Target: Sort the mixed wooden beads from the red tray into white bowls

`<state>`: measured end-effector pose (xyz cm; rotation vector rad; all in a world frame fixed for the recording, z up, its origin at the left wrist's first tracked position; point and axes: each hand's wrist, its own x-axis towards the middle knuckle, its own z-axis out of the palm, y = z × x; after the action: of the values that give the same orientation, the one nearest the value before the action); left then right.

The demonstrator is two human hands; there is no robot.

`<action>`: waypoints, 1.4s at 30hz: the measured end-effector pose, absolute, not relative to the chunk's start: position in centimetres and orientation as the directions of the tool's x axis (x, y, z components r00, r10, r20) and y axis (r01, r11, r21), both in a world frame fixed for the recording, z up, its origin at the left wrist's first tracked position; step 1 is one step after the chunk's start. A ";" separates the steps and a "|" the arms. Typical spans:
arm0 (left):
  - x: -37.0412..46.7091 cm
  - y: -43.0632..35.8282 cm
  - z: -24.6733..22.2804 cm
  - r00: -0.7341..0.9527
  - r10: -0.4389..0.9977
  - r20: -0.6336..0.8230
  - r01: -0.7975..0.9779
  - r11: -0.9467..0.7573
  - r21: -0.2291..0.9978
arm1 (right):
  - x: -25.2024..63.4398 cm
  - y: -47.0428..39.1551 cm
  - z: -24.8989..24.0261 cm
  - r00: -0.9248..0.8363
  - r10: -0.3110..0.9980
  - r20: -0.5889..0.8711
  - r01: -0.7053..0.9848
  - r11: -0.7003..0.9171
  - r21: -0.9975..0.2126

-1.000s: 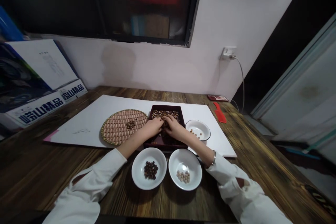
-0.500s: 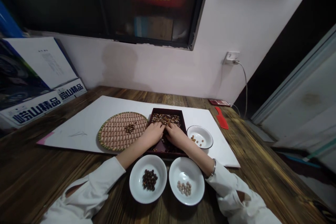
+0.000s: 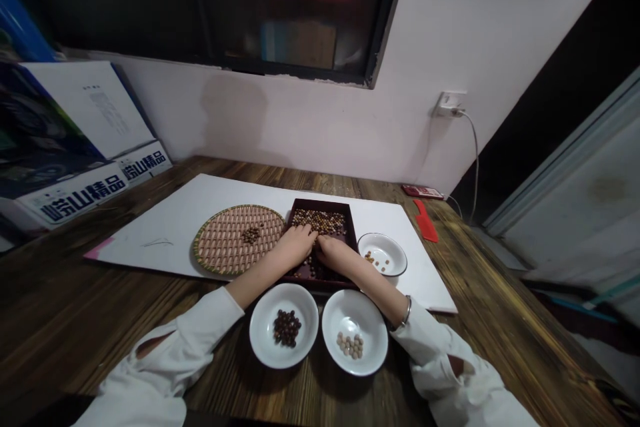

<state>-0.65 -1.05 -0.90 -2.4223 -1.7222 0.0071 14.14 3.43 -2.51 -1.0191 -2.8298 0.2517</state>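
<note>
My left hand [image 3: 299, 243] and my right hand [image 3: 332, 252] meet over a dark red tray [image 3: 351, 227] of mixed beads [image 3: 320, 220]. The fingers of both are bent down among the beads; what they pinch, if anything, is too small to see. Left of the tray lies a round woven mat [image 3: 220, 240] with a small pile of brown beads [image 3: 251, 234]. Nearer me, one white bowl [image 3: 261, 340] has dark brown beads [image 3: 287, 328] and another [image 3: 373, 347] has pale beads [image 3: 350, 345]. A third bowl [image 3: 397, 253], right of the tray, contains a few tan beads [image 3: 382, 262].
Tray and mat rest on a white board [image 3: 165, 220] on the wooden table [image 3: 150, 307]. A red scraper-like tool [image 3: 426, 221] and a phone-like object [image 3: 423, 192] lie at the right. Printed boxes [image 3: 80, 193] stand at the back left, and a cable [image 3: 477, 167] hangs from a wall socket.
The view has shifted slightly, so the table contents appear a little higher. Both hands remain over the tray; their fingers have moved slightly among the beads.
</note>
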 end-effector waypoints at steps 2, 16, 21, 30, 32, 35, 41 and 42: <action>-0.6 -1.1 -0.7 0.324 0.942 0.094 0.940 -0.309 -0.142 | 14.2 3.5 -2.6 -0.768 0.637 0.058 0.616 0.761 -0.201; -0.6 -1.1 -0.9 0.333 0.938 0.092 0.934 -0.315 -0.167 | 14.3 4.2 -3.9 -0.773 0.628 0.092 0.586 0.761 -0.277; -0.5 -1.2 -0.6 0.323 0.943 0.076 0.937 -0.307 -0.167 | 14.3 4.2 -3.4 -0.745 0.660 0.096 0.603 0.728 -0.327; -0.2 -1.4 -0.4 0.304 0.949 0.086 0.941 -0.285 -0.180 | 14.2 3.6 -1.8 -0.691 0.706 0.155 0.629 0.694 -0.350; -0.3 -1.3 -0.4 0.311 0.947 0.084 0.938 -0.292 -0.184 | 14.2 3.5 -1.7 -0.685 0.711 0.159 0.626 0.685 -0.372; -0.3 -1.3 -0.5 0.313 0.946 0.087 0.938 -0.294 -0.185 | 14.3 3.4 -1.4 -0.678 0.719 0.149 0.627 0.672 -0.394; -0.3 -1.1 -0.3 0.324 0.943 0.075 0.936 -0.307 -0.174 | 14.3 3.4 -1.3 -0.675 0.723 0.148 0.614 0.661 -0.432; -0.3 -1.1 -0.2 0.324 0.943 0.073 0.936 -0.308 -0.173 | 14.4 3.4 -1.4 -0.676 0.719 0.160 0.596 0.662 -0.454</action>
<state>-0.31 -1.12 -0.23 -2.4008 -1.7262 0.0630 14.36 3.43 -1.38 -1.0446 -2.5540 0.5285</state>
